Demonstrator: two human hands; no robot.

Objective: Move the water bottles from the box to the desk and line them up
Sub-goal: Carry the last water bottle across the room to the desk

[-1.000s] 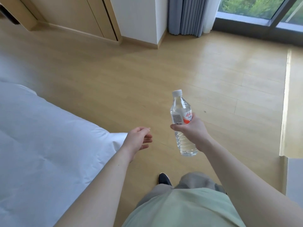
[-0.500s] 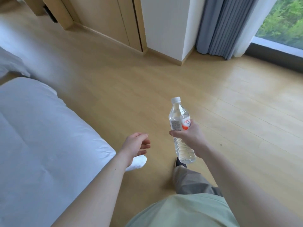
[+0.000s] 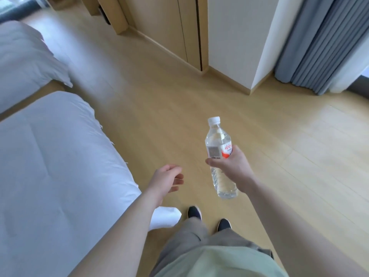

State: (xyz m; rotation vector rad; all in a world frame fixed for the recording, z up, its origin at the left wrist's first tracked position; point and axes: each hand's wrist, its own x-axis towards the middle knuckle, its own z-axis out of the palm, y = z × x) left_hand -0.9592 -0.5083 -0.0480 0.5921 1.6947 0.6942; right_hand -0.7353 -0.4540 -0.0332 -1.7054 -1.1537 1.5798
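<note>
My right hand (image 3: 232, 166) grips a clear water bottle (image 3: 217, 140) around its middle, at the red and white label. The bottle is upright, slightly tilted, with a white cap, and it hangs in the air above the wooden floor. My left hand (image 3: 166, 181) is held out to the left of the bottle with loosely curled fingers and holds nothing. Neither the box nor the desk is in view.
A bed with white bedding (image 3: 50, 166) fills the left side, with a second bed (image 3: 24, 58) behind it. Wooden cabinet doors (image 3: 179, 29), a white wall corner (image 3: 237, 43) and grey curtains (image 3: 319, 45) stand ahead. Open wooden floor (image 3: 299, 146) lies to the right. My feet (image 3: 194, 211) are below.
The view has swung to the left: the window has left the frame, and more of the beds and cabinets shows. My hands keep the same pose, the bottle still in the right one.
</note>
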